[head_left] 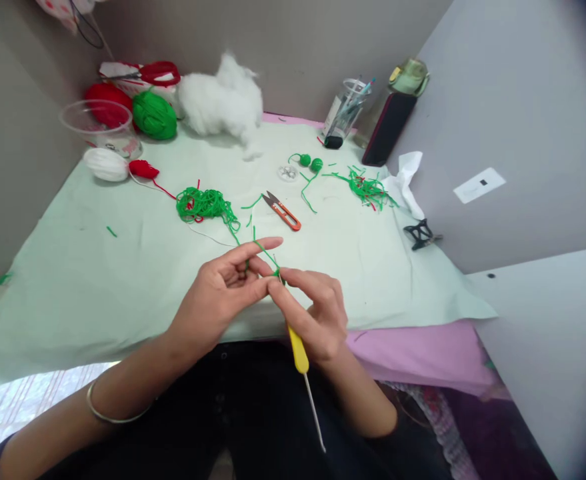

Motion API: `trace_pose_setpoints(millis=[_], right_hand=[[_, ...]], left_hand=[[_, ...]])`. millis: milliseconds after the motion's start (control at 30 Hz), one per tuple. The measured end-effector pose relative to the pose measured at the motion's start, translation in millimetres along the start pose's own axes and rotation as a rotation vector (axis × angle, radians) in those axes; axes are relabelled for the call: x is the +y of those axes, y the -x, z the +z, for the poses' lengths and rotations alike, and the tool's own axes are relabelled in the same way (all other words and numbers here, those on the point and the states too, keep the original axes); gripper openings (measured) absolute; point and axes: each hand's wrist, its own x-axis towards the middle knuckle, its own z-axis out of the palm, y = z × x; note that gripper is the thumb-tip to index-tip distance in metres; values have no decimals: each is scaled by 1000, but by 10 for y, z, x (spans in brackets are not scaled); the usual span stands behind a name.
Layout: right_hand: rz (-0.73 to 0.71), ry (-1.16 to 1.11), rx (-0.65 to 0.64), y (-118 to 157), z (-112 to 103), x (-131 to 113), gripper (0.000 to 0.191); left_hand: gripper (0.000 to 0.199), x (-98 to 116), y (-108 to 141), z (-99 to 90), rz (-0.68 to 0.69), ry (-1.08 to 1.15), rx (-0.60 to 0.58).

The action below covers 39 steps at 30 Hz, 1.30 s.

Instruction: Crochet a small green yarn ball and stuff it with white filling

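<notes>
Evidently the crochet work is at an early stage: the left hand (220, 293) pinches a tiny green stitch cluster (276, 272) between thumb and fingers, with a green yarn strand (263, 250) running over its raised forefinger, while the right hand (317, 313) is clenched around the yellow-handled crochet hook (299, 350) right at that cluster. Beyond the orange thread snips (283, 211), two finished green balls (311, 162) lie on the surface (97, 267), and left of the snips a loose green yarn tangle (203, 203) remains unworked.

Matt pale green cloth (123, 280) over table, soft fuzzy green yarn (203, 203), glossy yellow plastic handle on thin metal crochet hook (300, 353), fluffy white stuffing (223, 100), clear glossy plastic cup (97, 123), orange plastic-handled metal thread snips (283, 211), shiny metal bangle (107, 410).
</notes>
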Motion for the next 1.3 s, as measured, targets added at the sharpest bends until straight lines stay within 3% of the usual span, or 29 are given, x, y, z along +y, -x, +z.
trace_pose_setpoints(millis=[67, 133, 200, 267, 367, 500, 600, 667, 733, 800, 933, 1033, 1167, 1300], right_hand=[[95, -103, 35, -9, 27, -7, 32], [305, -344, 90, -56, 24, -10, 26], [525, -589, 155, -115, 15, -7, 23], [622, -719, 151, -161, 19, -3, 19], [600, -716, 84, -176, 47, -1, 17], [450, -485, 55, -110, 93, -23, 26], [252, -203, 66, -55, 110, -44, 37], [211, -187, 81, -59, 95, -47, 39], [336, -339, 112, -102, 61, -39, 33], [558, -568, 162, -164, 35, -21, 24], [866, -952, 174, -262, 76, 37, 13], [962, -1042, 118, -316, 146, 93, 11], [1066, -1172, 135, -422, 180, 165, 16], [950, -1143, 90, -542, 161, 184, 15]], left_hand=[[40, -24, -29, -23, -135, 189, -81], [36, -28, -58, -54, -205, 277, -119], [32, -20, -74, -70, -178, 272, -112], [31, -16, -76, -63, -122, 232, -118], [33, -24, -61, -25, -58, 184, -122], [39, -33, -44, 29, 11, 162, -54], [42, -31, -58, 51, -63, 285, -54], [40, -25, -83, 43, -176, 389, -101], [38, -7, -116, 18, -259, 443, -125], [38, 22, -144, -9, -274, 433, -100], [40, 83, -166, -20, -167, 285, -86], [40, 122, -170, -16, -39, 88, -81], [40, 234, -196, -43, 79, -185, -100], [46, 400, -243, -58, 88, -224, -178]])
